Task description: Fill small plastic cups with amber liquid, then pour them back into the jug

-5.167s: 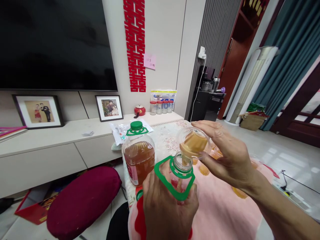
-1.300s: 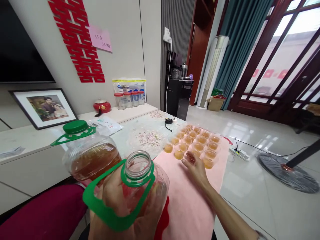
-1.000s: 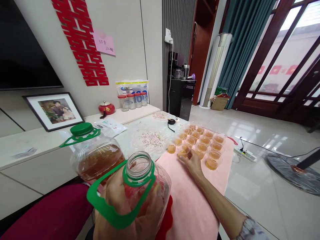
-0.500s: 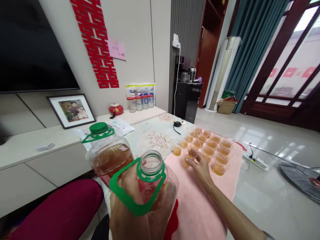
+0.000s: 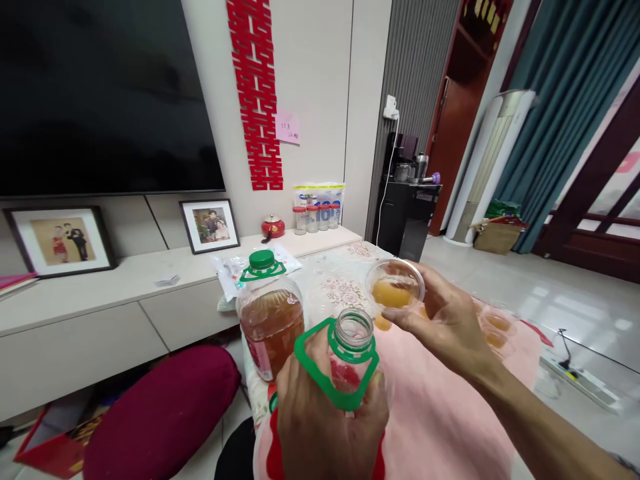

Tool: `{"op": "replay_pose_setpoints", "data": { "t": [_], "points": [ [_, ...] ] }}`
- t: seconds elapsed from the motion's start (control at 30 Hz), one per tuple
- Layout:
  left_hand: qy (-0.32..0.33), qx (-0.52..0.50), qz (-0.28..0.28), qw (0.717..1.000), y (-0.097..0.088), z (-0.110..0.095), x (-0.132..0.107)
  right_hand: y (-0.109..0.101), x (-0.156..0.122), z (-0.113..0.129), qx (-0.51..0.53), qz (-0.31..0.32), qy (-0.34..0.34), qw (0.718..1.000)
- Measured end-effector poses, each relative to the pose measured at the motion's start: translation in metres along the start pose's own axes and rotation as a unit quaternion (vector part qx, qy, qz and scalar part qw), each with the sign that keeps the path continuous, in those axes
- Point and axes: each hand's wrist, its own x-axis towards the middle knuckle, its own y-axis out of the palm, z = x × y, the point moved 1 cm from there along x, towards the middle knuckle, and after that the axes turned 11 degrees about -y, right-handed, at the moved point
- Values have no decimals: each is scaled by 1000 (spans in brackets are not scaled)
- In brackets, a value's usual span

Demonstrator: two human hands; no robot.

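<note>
My left hand (image 5: 325, 420) is wrapped round a clear plastic bottle (image 5: 356, 339), uncapped, with a green carrying ring at its neck. Its lower body is hidden by the hand. My right hand (image 5: 450, 323) grips a clear plastic cup (image 5: 395, 290) of amber liquid, raised above the table just beyond the bottle's mouth. To the left stands a larger capped bottle (image 5: 270, 317) of amber-brown liquid. Behind my right hand, more filled cups (image 5: 499, 327) rest on the pink cloth (image 5: 440, 413), mostly hidden by hand and arm. Something red with a wavy edge (image 5: 277, 447) shows below my left hand.
A white cabinet (image 5: 190, 293) runs along the wall with picture frames (image 5: 210, 227), a red pot (image 5: 273, 227) and red-lidded jars (image 5: 313, 219). A maroon stool (image 5: 165, 413) stands at lower left. On the floor at right lies a power strip (image 5: 583, 383).
My right hand has lifted a cup off the pink cloth and brought it up towards the open bottle. My left hand still holds the bottle. The view has turned left.
</note>
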Motion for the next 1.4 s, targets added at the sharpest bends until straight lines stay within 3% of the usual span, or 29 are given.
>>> {"op": "replay_pose_setpoints", "data": {
  "t": [0.1, 0.3, 0.43, 0.63, 1.13, 1.4],
  "points": [
    [-11, -6, -1, 1000, 0, 2, 0, 2, 10, 12, -44, 27, -69, 996],
    [80, 21, 16, 996, -4, 11, 7, 2, 21, 24, -145, 77, -193, 968],
    [57, 19, -1, 998, -5, 8, 9, 1, 26, 29, -167, 91, -255, 948],
    [75, 5, -22, 997, -6, 0, 11, 0, 31, 34, -187, 106, -337, 917],
    [48, -13, -42, 998, -6, -4, 13, 0, 37, 45, -207, 113, -419, 877],
    [65, 19, 10, 998, -5, 11, 6, 1, 38, 51, -240, 109, -456, 850]
  ]
}}
